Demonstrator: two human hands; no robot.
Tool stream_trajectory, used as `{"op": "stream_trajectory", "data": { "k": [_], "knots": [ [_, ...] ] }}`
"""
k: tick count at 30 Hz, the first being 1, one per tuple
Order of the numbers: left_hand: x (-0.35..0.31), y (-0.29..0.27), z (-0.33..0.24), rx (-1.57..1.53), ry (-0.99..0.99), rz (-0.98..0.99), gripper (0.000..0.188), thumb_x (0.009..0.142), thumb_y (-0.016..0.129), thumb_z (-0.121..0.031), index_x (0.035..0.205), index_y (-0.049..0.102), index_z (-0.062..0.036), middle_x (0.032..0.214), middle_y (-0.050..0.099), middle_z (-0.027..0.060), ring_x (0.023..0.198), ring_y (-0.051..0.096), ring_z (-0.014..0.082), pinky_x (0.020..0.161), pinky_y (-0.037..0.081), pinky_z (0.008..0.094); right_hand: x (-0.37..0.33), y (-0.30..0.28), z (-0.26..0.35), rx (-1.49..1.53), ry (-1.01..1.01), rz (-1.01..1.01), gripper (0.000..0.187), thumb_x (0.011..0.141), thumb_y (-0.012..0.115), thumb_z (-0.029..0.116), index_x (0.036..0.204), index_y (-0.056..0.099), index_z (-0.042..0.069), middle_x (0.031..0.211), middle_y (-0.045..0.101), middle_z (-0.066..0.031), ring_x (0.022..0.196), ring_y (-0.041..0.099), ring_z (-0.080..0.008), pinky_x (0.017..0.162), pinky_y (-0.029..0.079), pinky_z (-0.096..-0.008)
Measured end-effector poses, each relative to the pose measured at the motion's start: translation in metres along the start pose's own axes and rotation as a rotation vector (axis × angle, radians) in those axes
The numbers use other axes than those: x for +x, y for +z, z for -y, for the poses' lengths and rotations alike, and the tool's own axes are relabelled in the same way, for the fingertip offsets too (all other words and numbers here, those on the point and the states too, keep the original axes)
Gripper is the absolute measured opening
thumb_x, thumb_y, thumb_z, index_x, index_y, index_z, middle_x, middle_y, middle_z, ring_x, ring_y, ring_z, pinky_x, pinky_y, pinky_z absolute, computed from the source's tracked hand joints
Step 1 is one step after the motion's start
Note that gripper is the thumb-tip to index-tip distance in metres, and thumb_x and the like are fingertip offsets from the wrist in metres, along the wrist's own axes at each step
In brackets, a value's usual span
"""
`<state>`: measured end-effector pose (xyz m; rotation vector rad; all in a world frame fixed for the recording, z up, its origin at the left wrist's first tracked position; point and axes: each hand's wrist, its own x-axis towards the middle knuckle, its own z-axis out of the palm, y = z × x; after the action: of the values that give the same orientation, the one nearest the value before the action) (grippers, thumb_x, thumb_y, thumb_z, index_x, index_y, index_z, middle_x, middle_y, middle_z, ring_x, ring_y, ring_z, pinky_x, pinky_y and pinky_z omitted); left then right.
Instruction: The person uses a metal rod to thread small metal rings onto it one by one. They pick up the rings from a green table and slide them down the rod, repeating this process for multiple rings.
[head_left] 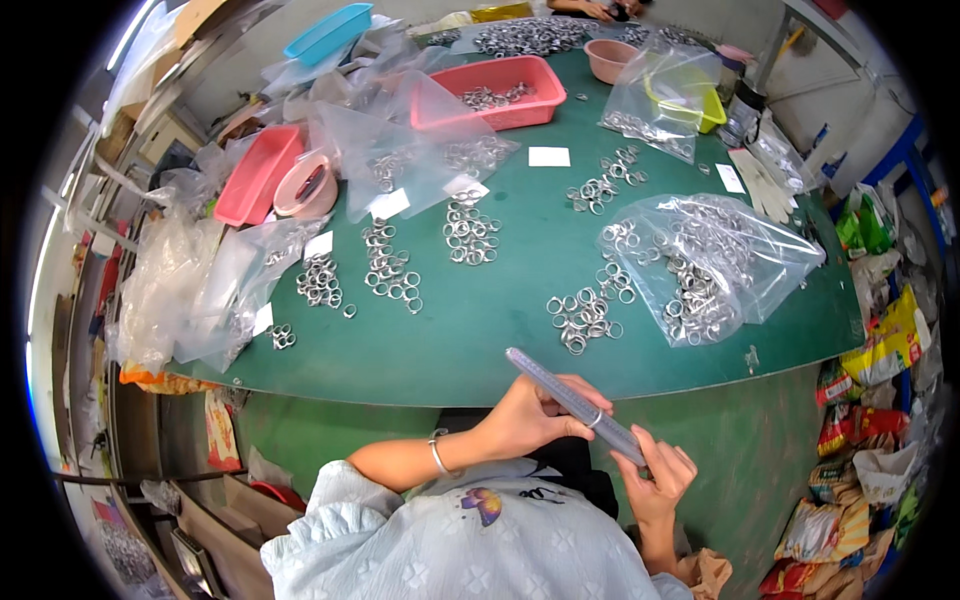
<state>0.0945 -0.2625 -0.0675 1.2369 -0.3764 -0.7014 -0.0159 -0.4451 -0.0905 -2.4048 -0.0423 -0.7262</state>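
The person holds a long, tapered grey ring-sizing stick [575, 402] slantwise in front of the chest, just below the near edge of the green desk [500, 280], with one small metal ring [595, 419] slid onto it about two thirds of the way down. The stick looks stiff and light, likely metal or hard plastic with a smooth, somewhat slippery surface, so it is best held at its thicker lower end, where it will not roll. The ring appears hard, light and easy to drop; it should be pinched by its outer edge between thumb and forefinger. The left hand [525, 415] reaches across from the left with wrist bent, a bracelet [437, 456] on it, its fingers [590, 392] closed around the middle of the stick next to the ring. The right hand [655, 480] comes up from below, palm turned inward, its fingers curled loosely around the stick's thick end. On the desk beyond lie loose heaps of similar rings [585, 315], clear plastic bags [710, 260] holding more, and a pink tray [495, 90].
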Motion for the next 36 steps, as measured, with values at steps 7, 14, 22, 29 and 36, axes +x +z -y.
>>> {"op": "stream_trajectory", "data": {
  "k": [7,14,22,29,36],
  "knots": [
    [0.000,-0.061,0.001,-0.083,0.174,-0.441,0.030,0.078,0.066,0.003,0.108,0.060,0.0052,0.098,0.064,0.0128,0.088,0.063,0.0177,0.084,0.051,0.0294,-0.011,-0.008,-0.019,-0.094,0.124,0.001,0.035,0.060,0.079,0.012,0.093,0.069,0.008,0.051,0.043,-0.0028,0.041,0.040,-0.0182,0.043,0.029,-0.0303],
    [-0.030,-0.138,0.045,0.675,0.055,-0.846,0.032,0.073,0.070,0.002,0.104,0.064,-0.0007,0.089,0.065,0.0074,0.081,0.061,0.0122,0.073,0.049,0.0257,-0.025,0.004,-0.031,-0.066,0.170,0.018,0.033,0.063,0.078,0.012,0.094,0.068,0.006,0.050,0.041,-0.0029,0.041,0.038,-0.0168,0.043,0.029,-0.0300],
    [-0.082,-0.243,0.062,1.300,0.168,-1.264,0.027,0.068,0.071,0.003,0.094,0.063,-0.0001,0.094,0.055,0.0131,0.075,0.056,0.0257,0.070,0.047,0.0340,-0.022,0.006,-0.033,-0.076,0.102,0.097,0.032,0.067,0.076,0.011,0.097,0.067,0.005,0.054,0.045,-0.0043,0.043,0.039,-0.0170,0.044,0.030,-0.0300],
    [-0.064,-0.234,0.049,1.323,0.312,-1.313,0.034,0.072,0.069,0.001,0.104,0.060,-0.0043,0.101,0.049,0.0141,0.092,0.051,0.0283,0.078,0.043,0.0346,-0.024,0.004,-0.036,-0.069,0.181,0.057,0.032,0.068,0.075,0.008,0.098,0.067,0.004,0.056,0.048,-0.0052,0.044,0.041,-0.0162,0.045,0.033,-0.0294],
    [0.041,-0.128,0.057,1.014,0.287,-0.461,0.028,0.076,0.066,-0.005,0.102,0.060,-0.0009,0.102,0.055,0.0152,0.098,0.052,0.0324,0.086,0.043,0.0388,-0.019,0.003,-0.032,-0.007,0.333,-0.017,0.031,0.069,0.075,0.006,0.098,0.066,0.001,0.060,0.054,-0.0083,0.045,0.043,-0.0142,0.044,0.035,-0.0266]
  ]
}}
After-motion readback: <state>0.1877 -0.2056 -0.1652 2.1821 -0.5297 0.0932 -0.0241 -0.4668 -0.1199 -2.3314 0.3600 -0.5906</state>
